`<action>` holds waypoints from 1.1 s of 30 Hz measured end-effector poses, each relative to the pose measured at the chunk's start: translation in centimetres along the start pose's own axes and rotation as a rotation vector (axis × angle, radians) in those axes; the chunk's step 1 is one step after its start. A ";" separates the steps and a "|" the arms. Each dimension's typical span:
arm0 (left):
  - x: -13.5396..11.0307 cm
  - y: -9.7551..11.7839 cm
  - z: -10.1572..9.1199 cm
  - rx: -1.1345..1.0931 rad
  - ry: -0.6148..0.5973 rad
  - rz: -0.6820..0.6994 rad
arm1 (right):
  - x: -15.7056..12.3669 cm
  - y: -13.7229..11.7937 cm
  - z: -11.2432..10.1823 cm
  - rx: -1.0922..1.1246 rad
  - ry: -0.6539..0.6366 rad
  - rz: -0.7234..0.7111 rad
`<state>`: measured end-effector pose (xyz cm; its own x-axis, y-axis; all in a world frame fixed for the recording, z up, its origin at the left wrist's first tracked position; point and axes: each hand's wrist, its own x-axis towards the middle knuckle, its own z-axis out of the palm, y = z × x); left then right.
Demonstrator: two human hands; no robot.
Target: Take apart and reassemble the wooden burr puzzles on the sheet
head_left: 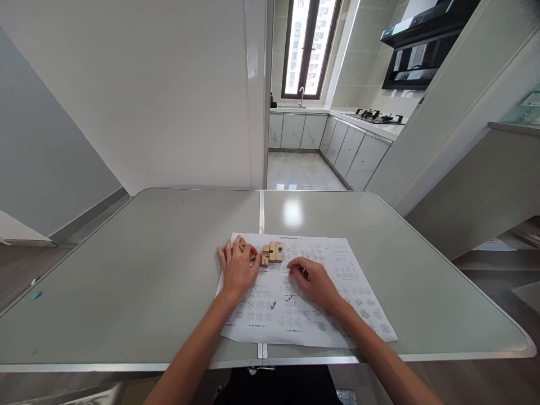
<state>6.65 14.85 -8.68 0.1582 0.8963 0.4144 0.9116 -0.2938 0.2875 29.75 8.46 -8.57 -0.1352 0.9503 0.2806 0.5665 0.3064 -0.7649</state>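
My left hand (pixel 238 266) rests at the paper's upper left, its fingers around a notched wooden puzzle piece (pixel 242 243) that they partly cover. Just right of its thumb, several notched, light-brown wooden puzzle pieces (pixel 272 253) lie close together on the printed paper sheet (pixel 278 334). On the other side of these pieces, and apart from them, is my right hand (pixel 314 280), low over the sheet. Its fingers are curled in towards the thumb; whether anything is between them is hidden.
The sheet bears rows of small printed figures and dark pen ticks (pixel 273 305). It lies across the metal seam (pixel 262 211) of a grey-green table (pixel 147 270). A small teal object (pixel 36 295) lies near the left edge. Beyond the table is a kitchen with cabinets (pixel 293 130).
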 end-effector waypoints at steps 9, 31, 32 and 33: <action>-1.2 0.4 -1.9 -0.050 -0.168 -0.031 | -0.1 0.1 0.1 -0.009 -0.009 0.005; -7.0 7.0 -5.2 -0.405 -0.442 0.432 | 0.0 0.1 0.2 0.034 0.006 0.001; -7.0 7.0 -5.4 -0.423 -0.448 0.455 | 0.0 0.1 0.2 0.050 -0.001 0.009; -7.1 6.9 -5.5 -0.435 -0.452 0.474 | 0.1 0.1 0.1 0.064 -0.009 0.020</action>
<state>9.70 4.65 -4.85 0.7174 0.6635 0.2123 0.4926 -0.6987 0.5188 29.69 8.59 -8.71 -0.1316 0.9566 0.2601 0.5157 0.2901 -0.8061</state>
